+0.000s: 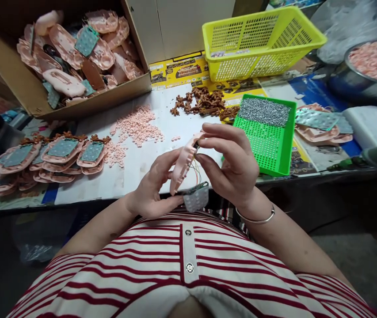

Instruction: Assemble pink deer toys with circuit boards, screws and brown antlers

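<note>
My left hand (157, 187) is closed around a pink plastic shell (182, 165), which is tilted on edge above the table's front. A circuit board with a grey button pad (196, 198) hangs below the shell on thin coloured wires (196, 170), close to my left thumb. My right hand (230, 161) pinches at the upper end of the shell, where a small dark part (196, 144) shows between thumb and fingers. Whether the right fingers grip that part or the shell's rim is hard to see.
Pink shells with boards are stacked at left (60, 148). Behind lie small pink pieces (138, 126) and brown parts (204, 101). A green tray (264, 152) holds screws (264, 111). A cardboard box (108, 99), a yellow basket (264, 44) and an electric screwdriver (367, 157) surround the workspace.
</note>
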Motion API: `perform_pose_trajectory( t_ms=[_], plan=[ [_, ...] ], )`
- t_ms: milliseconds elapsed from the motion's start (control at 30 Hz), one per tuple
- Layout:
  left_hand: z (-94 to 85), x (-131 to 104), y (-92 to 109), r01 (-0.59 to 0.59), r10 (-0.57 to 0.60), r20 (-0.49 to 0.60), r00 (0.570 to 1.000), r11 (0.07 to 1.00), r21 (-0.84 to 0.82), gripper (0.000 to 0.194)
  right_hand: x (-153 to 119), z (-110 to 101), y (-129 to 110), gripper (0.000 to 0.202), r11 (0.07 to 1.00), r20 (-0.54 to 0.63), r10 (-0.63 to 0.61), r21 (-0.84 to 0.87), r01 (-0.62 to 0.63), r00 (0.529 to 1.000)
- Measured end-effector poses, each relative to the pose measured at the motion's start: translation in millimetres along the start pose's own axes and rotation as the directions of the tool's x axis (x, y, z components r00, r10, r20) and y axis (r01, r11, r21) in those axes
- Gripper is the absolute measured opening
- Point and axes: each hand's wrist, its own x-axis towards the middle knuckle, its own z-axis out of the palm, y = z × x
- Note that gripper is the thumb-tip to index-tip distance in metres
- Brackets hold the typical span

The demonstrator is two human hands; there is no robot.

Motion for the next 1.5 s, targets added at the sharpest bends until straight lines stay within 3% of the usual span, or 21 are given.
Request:
perform_pose_trajectory(
  t_ms=[133, 300, 433, 533, 700, 900, 1033, 1133, 1233, 1367, 1500],
  plan=[
    [11.0, 0.2, 3.3, 0.055, -0.055, 0.004, 0.998, 0.989, -0.139, 0.093, -2.7, 5.6, 2.3, 0.019, 1.0, 0.027, 0.002, -0.025, -0.002, 1.0],
    [9.4, 5.6, 7.4, 0.168, -0.155, 0.064, 0.986, 0.931, -0.324, 0.086, -7.2, 5.6, 5.7, 0.015, 0.996, 0.017, -0.048, -0.072, 0.049, 0.999],
    [7.3, 4.9, 7.9, 0.23, -0.221, 0.069, 0.973, 0.88, -0.416, 0.088, -4.0, -2.1, 9.8, 0.018, 0.993, 0.154, -0.081, -0.068, 0.093, 0.985],
    [7.4, 4.2, 6.5, 0.292, -0.288, 0.078, 0.954, 0.85, -0.439, 0.089, -1.2, -6.0, 13.6, 0.019, 0.995, 0.235, -0.073, -0.053, 0.088, 0.969],
    [8.6, 6.7, 2.7, 0.383, -0.397, 0.058, 0.916, 0.822, -0.422, 0.096, -3.7, -1.1, 14.1, 0.022, 0.999, 0.27, -0.045, -0.012, 0.05, 0.962],
    [6.5, 9.1, 5.3, 0.427, -0.448, 0.058, 0.892, 0.796, -0.429, 0.099, -10.3, 8.7, 11.2, 0.02, 0.999, 0.21, 0.016, -0.043, -0.008, 0.978],
    [12.8, 14.1, 6.7, 0.422, -0.455, 0.067, 0.888, 0.747, -0.514, 0.081, -14.5, 14.6, 13.7, 0.022, 0.998, 0.225, 0.052, -0.037, -0.045, 0.973],
    [22.0, 18.1, 5.2, 0.444, -0.539, -0.024, 0.842, 0.717, -0.537, 0.066, -18.6, 18.5, 14.9, 0.024, 0.996, 0.25, 0.065, -0.072, -0.049, 0.966],
    [26.6, 19.2, 3.8, 0.464, -0.587, -0.069, 0.807, 0.701, -0.542, 0.066, -22.4, 21.1, 14.8, 0.025, 0.995, 0.256, 0.08, -0.086, -0.06, 0.963],
    [26.4, 20.3, 5.5, 0.432, -0.573, -0.073, 0.816, 0.689, -0.582, 0.063, -24.0, 22.4, 14.4, 0.027, 0.996, 0.252, 0.085, -0.054, -0.074, 0.964],
    [33.1, 26.8, 5.3, 0.38, -0.591, -0.127, 0.797, 0.653, -0.655, 0.039, -24.5, 24.4, 14.5, 0.027, 0.991, 0.29, 0.133, -0.006, -0.137, 0.948]
  ],
)
